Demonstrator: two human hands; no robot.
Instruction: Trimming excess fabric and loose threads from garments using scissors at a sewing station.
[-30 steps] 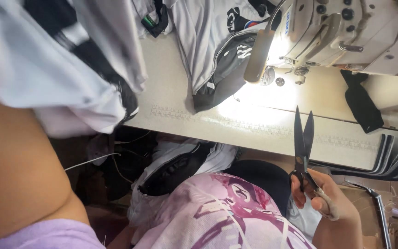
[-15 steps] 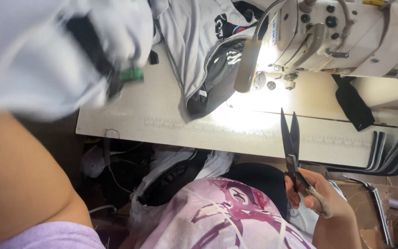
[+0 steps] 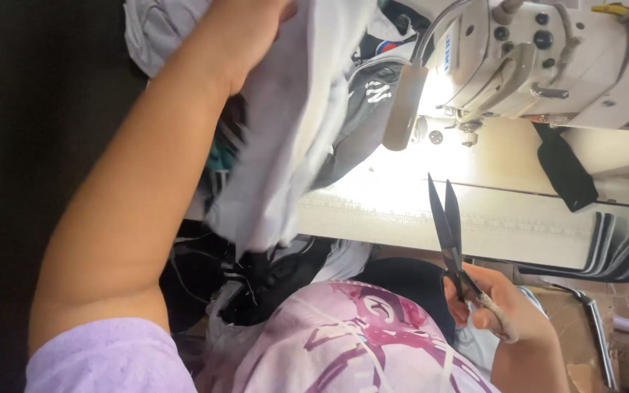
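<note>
Right hand (image 3: 500, 309) grips black scissors (image 3: 449, 233), blades nearly together, points aimed at the far bench (image 3: 504, 218). Left hand (image 3: 256, 29) is clutched on a grey garment (image 3: 285, 145) lifted at far left, beside the sewing machine (image 3: 547, 58). Step reads as between-seams handling; trimming would need fabric brought to the blades.
</note>
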